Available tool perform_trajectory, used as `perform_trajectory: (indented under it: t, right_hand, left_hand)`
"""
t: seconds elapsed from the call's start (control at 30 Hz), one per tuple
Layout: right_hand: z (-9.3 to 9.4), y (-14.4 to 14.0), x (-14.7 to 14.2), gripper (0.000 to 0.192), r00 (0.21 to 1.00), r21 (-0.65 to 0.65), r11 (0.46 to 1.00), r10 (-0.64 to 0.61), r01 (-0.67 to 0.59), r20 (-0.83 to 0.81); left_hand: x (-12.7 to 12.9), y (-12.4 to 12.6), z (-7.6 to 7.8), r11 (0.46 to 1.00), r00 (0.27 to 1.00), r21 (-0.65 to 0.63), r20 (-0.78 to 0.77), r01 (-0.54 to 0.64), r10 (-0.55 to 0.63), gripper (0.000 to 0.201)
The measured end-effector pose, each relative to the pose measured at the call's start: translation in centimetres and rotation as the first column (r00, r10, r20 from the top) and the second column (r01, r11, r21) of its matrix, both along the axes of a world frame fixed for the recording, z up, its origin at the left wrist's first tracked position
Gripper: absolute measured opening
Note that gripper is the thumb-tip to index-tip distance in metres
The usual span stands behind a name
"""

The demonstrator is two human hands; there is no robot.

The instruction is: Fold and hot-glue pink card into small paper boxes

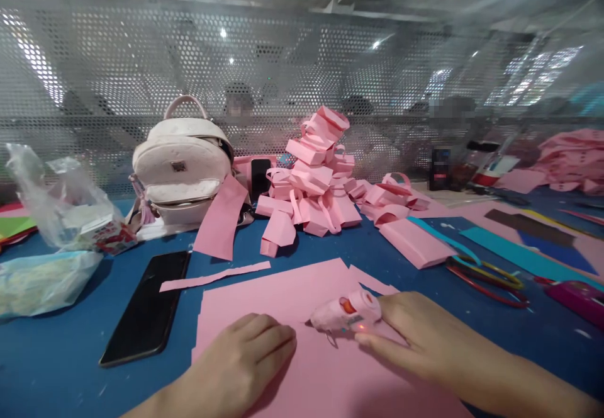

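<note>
1. On the blue table (56, 367) in front of you lies a large pink sheet (292, 298), and both your hands rest on it.
2. Your left hand (245, 355) lies palm down, fingers curled loosely together, holding nothing.
3. Your right hand (415, 336) touches the glue gun (346, 311) with its fingertips; whether they grip it you cannot tell.
4. The glue gun lies on its side on the sheet, its long axis running left to right, its tip pointing left towards your left hand.
5. A black phone (146, 308) lies just left of the sheet; folded pink paper (311, 179) is heaped behind it, beside a pale backpack (182, 166).
</note>
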State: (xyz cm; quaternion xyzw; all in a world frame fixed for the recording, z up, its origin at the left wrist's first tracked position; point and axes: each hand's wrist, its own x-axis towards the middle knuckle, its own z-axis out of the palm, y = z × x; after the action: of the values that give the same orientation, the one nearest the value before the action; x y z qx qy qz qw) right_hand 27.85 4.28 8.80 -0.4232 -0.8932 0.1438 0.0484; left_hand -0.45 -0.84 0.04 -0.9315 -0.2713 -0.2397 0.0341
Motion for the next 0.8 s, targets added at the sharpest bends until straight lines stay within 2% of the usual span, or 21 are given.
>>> perform_trajectory:
  t: [0.13, 0.4, 0.63, 0.8]
  right_hand:
    - [-0.2, -0.2, 0.0, 0.033, 0.997, 0.026, 0.999, -0.028, 0.027, 0.066]
    - [0.0, -0.6, -0.3, 0.036, 0.99, 0.077, 0.995, -0.071, 0.062, 0.121]
    - [-0.4, -0.5, 0.5, 0.033, 0.991, 0.064, 0.998, -0.032, 0.024, 0.129]
    - [-0.5, -0.5, 0.3, 0.036, 0.981, 0.099, 0.993, -0.084, 0.068, 0.174]
  left_hand:
    - [0.0, 0.0, 0.4, 1.0, 1.0, 0.026, -0.011, 0.007, -0.006, 0.033]
    - [-0.2, -0.1, -0.7, 1.0, 1.0, 0.009, 0.017, 0.004, -0.004, 0.036]
    - [0.1, -0.4, 0.8, 0.999, 0.999, -0.027, -0.047, -0.025, 0.023, 0.031]
    - [0.1, -0.5, 0.9, 1.0, 0.999, -0.03, -0.046, -0.01, 0.008, 0.031]
